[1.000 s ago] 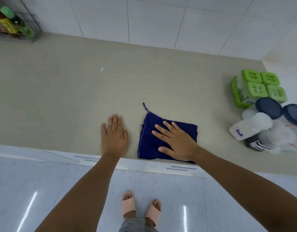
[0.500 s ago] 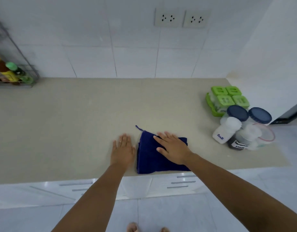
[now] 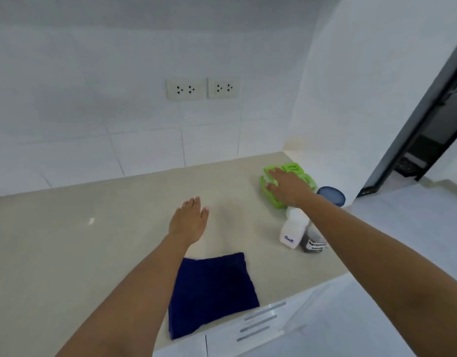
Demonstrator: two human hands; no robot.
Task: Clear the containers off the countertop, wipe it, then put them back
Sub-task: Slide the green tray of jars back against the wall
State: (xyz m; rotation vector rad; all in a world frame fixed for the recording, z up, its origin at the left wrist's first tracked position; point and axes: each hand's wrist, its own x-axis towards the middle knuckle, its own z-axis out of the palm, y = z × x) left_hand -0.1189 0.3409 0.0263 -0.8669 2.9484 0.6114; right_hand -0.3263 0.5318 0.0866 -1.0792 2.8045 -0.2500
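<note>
Salt bottle (image 3: 293, 229) lies on its side, cap toward the wall. Your right hand (image 3: 289, 188) spreads straight fingers over the green containers (image 3: 291, 167); your left hand (image 3: 188, 220) hovers flat, empty.

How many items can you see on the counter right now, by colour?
Green: 1, container set
Blue: 2, jar lid and cloth
White: 1, Salt bottle
Dark: 1, labelled jar
Total: 5 in view; more may be hidden.

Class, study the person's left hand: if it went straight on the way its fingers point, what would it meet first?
The left hand points away across bare countertop; no container lies in that line. It would probably meet the tiled back wall first, though its height above the counter is unclear.
</note>
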